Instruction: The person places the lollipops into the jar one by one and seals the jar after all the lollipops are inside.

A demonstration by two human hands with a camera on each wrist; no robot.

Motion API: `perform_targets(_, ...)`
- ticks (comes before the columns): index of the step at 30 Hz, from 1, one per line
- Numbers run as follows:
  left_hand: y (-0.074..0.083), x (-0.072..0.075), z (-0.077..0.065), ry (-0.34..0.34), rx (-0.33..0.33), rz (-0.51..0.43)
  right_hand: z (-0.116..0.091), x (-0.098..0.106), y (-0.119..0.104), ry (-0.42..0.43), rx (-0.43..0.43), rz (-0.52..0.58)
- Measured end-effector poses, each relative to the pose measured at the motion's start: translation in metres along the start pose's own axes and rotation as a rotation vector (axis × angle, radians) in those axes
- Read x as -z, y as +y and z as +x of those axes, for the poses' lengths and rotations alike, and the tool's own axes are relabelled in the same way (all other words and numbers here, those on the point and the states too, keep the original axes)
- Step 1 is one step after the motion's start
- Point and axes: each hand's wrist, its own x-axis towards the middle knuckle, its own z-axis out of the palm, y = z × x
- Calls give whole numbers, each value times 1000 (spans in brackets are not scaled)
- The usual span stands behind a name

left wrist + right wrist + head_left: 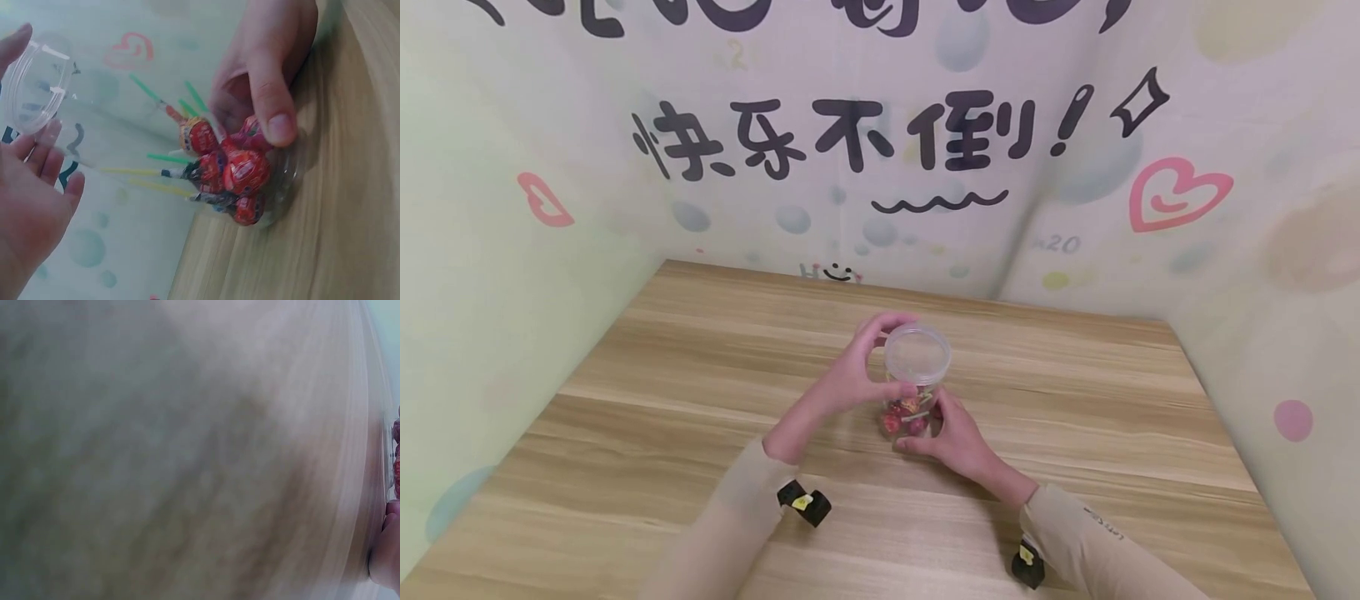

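Note:
A clear plastic jar (931, 393) stands upright on the table, with a round clear lid (917, 354) at its mouth. Whether the lid is screwed tight I cannot tell. Inside, several lollipops (247, 172) in mostly red wrappers sit heads down, their green and yellow sticks pointing up. My left hand (850, 379) holds the lid by its rim, thumb on the near side and fingers around the far side. Low on the jar, my right hand (958, 437) grips the wall near the base. Only a bit of the right hand's fingers (389, 547) enters the right wrist view.
The wood-grain table (700, 358) extends around the jar. Behind it hangs a printed backdrop (775, 225), with pale walls at both sides. Each sleeve carries a small black wrist device, one at the left (805, 502) and one at the right (1027, 564).

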Motion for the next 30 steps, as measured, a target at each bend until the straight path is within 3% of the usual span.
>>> perform_targets(6, 4, -9, -6, 137, 57, 53, 1, -1, 1, 10, 19, -5)
perform_targets(12, 7, -11, -5, 167, 57, 115, 1, -1, 1, 8, 29, -1)
perform_targets(17, 7, -5, -3, 125, 31, 142, 0, 0, 1, 7, 21, 0)
perform_targets(25, 1, 8, 5, -13, -37, 116, 0, 0, 0, 2, 17, -3)
perform_targets(30, -1, 13, 7, -72, -38, 109, 1, 0, 0, -9, 7, 8)
